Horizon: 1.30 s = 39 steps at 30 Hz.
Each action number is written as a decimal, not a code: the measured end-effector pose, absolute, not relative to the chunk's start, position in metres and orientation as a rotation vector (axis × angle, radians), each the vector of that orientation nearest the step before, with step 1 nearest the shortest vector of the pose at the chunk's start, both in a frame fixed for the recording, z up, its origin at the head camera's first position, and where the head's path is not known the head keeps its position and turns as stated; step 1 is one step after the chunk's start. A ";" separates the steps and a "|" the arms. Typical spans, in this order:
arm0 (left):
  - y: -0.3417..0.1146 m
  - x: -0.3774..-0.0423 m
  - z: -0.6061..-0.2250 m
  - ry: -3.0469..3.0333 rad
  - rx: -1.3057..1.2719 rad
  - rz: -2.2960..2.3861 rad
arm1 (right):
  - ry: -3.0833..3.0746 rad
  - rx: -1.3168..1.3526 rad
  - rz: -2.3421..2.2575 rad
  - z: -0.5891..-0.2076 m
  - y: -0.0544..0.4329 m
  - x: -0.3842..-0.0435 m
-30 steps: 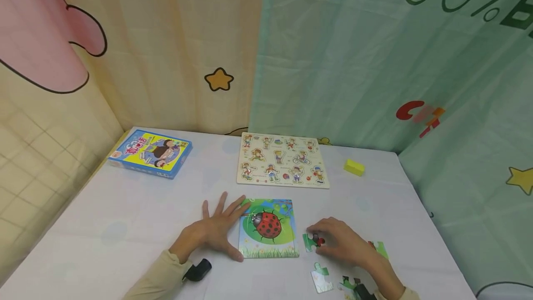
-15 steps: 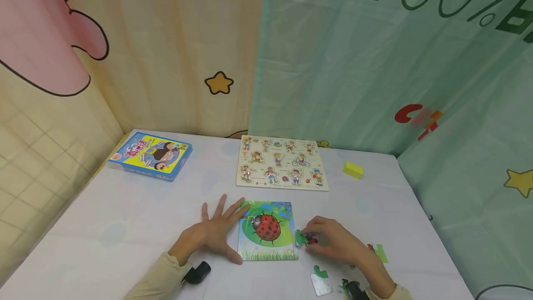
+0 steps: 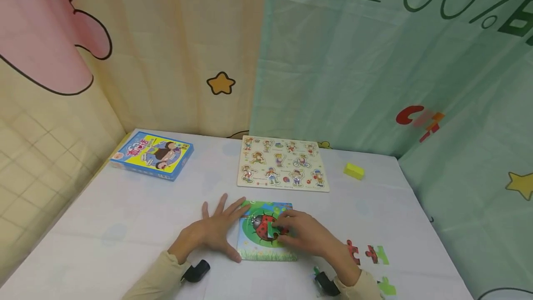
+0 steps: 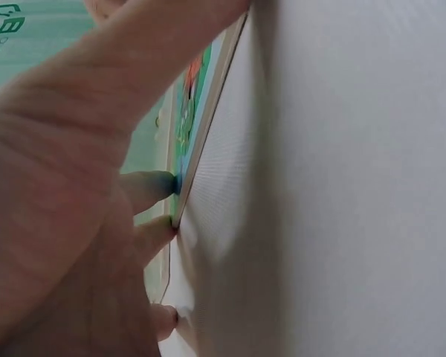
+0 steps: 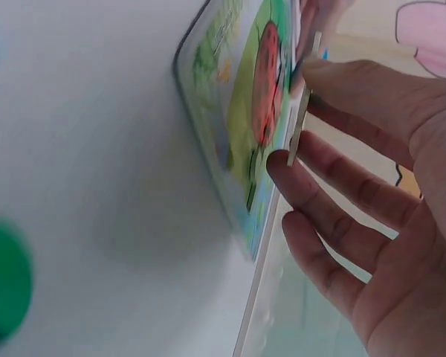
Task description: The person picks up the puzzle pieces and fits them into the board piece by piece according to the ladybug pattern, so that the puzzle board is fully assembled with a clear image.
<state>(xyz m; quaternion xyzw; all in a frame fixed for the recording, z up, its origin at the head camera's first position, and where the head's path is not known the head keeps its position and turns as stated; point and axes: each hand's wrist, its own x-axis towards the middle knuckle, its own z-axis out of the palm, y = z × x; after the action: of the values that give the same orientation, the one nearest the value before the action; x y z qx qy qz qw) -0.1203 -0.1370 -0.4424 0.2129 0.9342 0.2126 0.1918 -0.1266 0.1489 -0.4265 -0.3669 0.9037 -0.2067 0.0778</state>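
Note:
The ladybug puzzle board [image 3: 260, 253], green and blue with grass along its near edge, lies flat on the white table. My left hand [image 3: 214, 234] rests at its left side with fingers spread, the tips of two fingers on the board's upper left edge and the thumb near its lower left corner. Over the ladybug's right half, my right hand [image 3: 307, 233] pinches a green and dark puzzle piece [image 3: 270, 231] between thumb and fingers. The right wrist view shows this puzzle piece [image 5: 300, 128] edge-on, held above the board's surface.
Loose puzzle pieces lie at the right: a red one [image 3: 353, 251], a red and green one [image 3: 378, 254] and a green one [image 3: 387, 286]. Behind stand a wooden board of figures [image 3: 283, 163], a blue box [image 3: 153, 154] and a yellow block [image 3: 354, 171].
My right hand has carried the puzzle piece leftward from beside the board to over the ladybug picture, uncovering loose pieces at the right. The left hand has stayed in place.

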 end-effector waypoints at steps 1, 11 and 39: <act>-0.137 -0.121 -0.442 2.630 0.602 0.609 | 2.725 -1.111 -0.608 -0.427 0.144 -0.127; -0.139 -0.125 -0.440 2.674 0.612 0.667 | 2.814 -1.128 -0.497 -0.423 0.105 -0.134; -0.132 -0.118 -0.436 2.669 0.630 0.655 | 2.866 -1.192 -0.336 -0.436 0.072 -0.127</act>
<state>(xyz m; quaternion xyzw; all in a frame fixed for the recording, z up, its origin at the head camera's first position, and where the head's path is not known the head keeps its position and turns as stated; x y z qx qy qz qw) -0.1182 -0.1317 -0.4355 0.2204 0.9344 0.2292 0.1604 -0.1274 0.0716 -0.4359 -0.3818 0.9179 -0.1077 0.0096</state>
